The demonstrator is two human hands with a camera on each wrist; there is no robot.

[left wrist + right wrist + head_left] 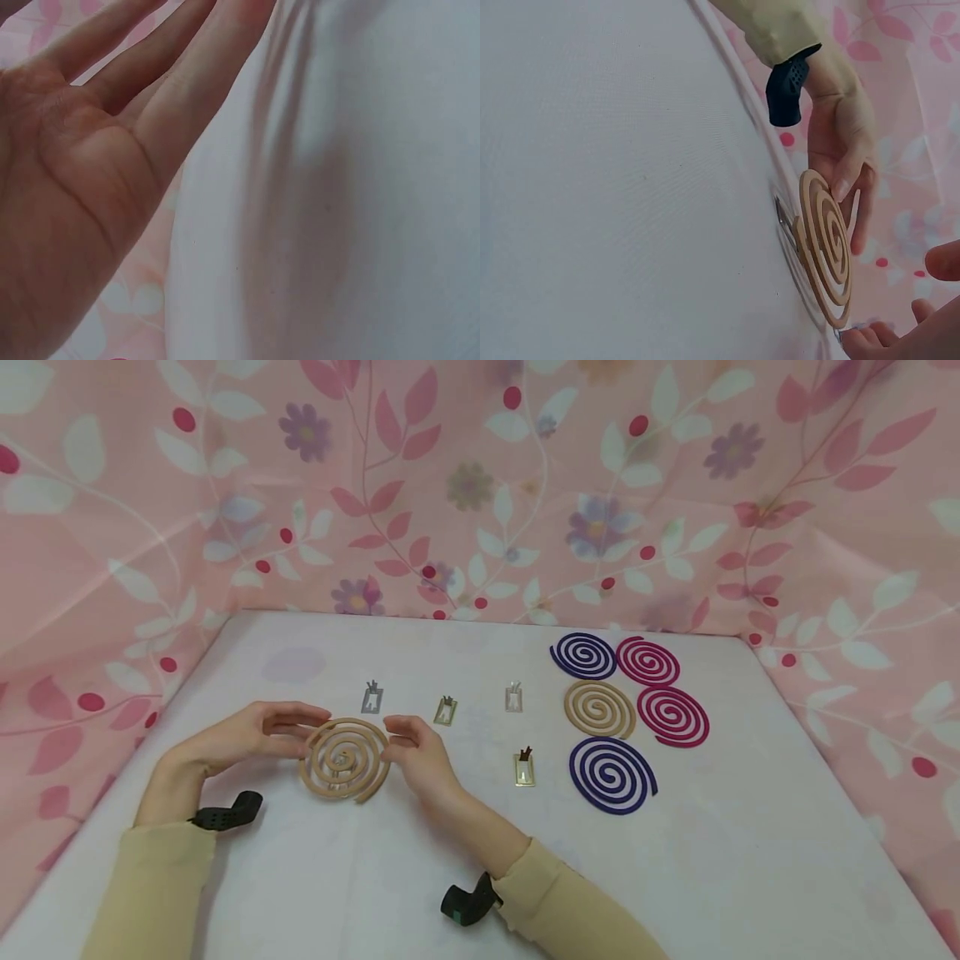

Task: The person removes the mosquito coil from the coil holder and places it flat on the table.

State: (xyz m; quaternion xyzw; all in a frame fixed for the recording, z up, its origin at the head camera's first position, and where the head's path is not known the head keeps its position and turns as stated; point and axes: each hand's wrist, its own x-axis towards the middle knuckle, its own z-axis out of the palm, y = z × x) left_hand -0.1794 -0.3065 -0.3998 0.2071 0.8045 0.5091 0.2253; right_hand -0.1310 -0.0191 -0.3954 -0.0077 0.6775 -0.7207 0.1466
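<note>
A tan mosquito coil lies level above the table, over a small metal coil stand partly hidden beneath it. My left hand is at the coil's left rim, fingers long and nearly straight, thumb at the edge. In the left wrist view the left palm faces the camera, and the coil is out of sight. Opposite, my right hand has loosely bent fingers beside the right rim. The right wrist view shows its thumb apart from its fingers; whether the fingertips touch the coil I cannot tell.
Loose metal stands lie farther back: a grey one, a gold one, a silver one and another gold one. To the right lie several more coils, blue, tan and magenta. Patterned cloth hangs behind.
</note>
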